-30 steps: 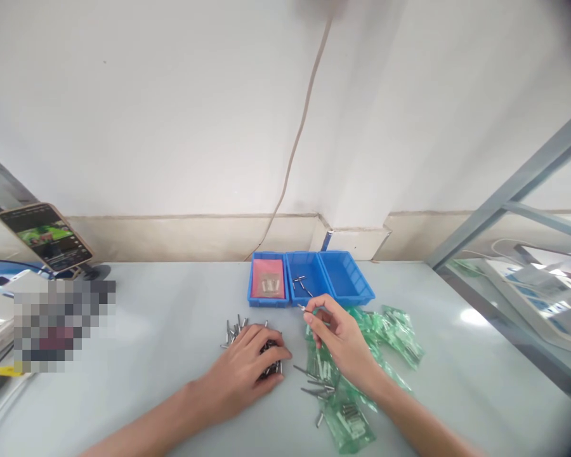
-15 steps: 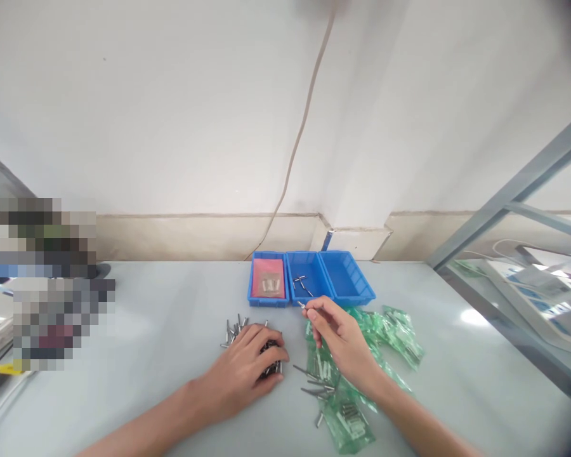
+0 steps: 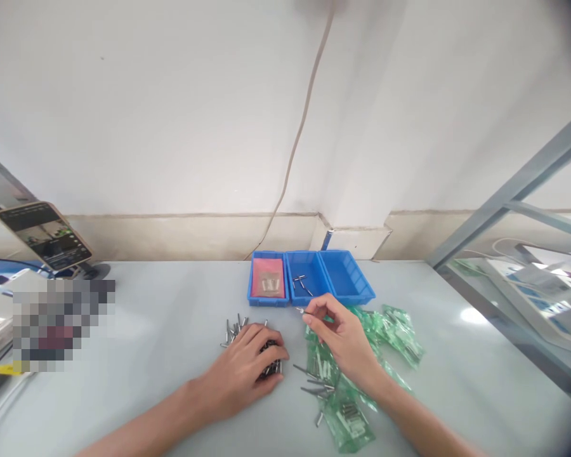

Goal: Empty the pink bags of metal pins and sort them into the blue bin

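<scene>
My left hand (image 3: 245, 371) lies palm down on a heap of small metal pins (image 3: 233, 330), its fingers curled over them. My right hand (image 3: 340, 336) is raised a little above the table and pinches one thin metal pin (image 3: 301, 310) between thumb and forefinger, just in front of the blue trays. Three joined blue trays (image 3: 347, 293) stand beyond it: the left one holds a pink bag (image 3: 268, 279), the middle one holds a few pins (image 3: 301, 282). More loose pins (image 3: 314, 381) lie between my hands.
Green plastic bags (image 3: 390, 333) with pins inside are spread under and right of my right wrist. A phone on a stand (image 3: 45, 235) is at the far left. A grey metal frame (image 3: 509, 197) rises on the right. A cable (image 3: 299, 133) runs down the wall.
My right hand has shifted slightly with the pin still pinched. The left hand has stayed on the heap of pins.
</scene>
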